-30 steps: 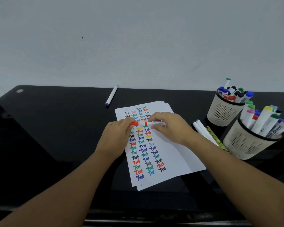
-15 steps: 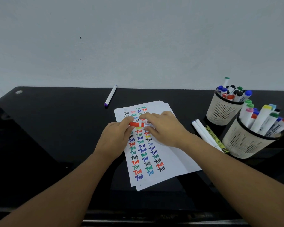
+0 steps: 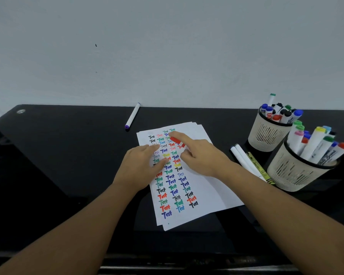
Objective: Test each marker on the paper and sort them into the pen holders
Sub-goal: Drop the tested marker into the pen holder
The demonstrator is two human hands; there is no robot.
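Since a second ago we let go with the left hand (image 3: 141, 161), now flat on the paper (image 3: 207, 195). Right hand (image 3: 199, 155) alone gripped the red marker (image 3: 177, 142), axis slanting up-left over the sheet; holders (image 3: 292, 173) lay to its right, nearer that hand.

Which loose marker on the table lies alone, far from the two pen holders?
The purple-tipped marker near the wall, left of the paper. The other loose markers lie beside the holders.
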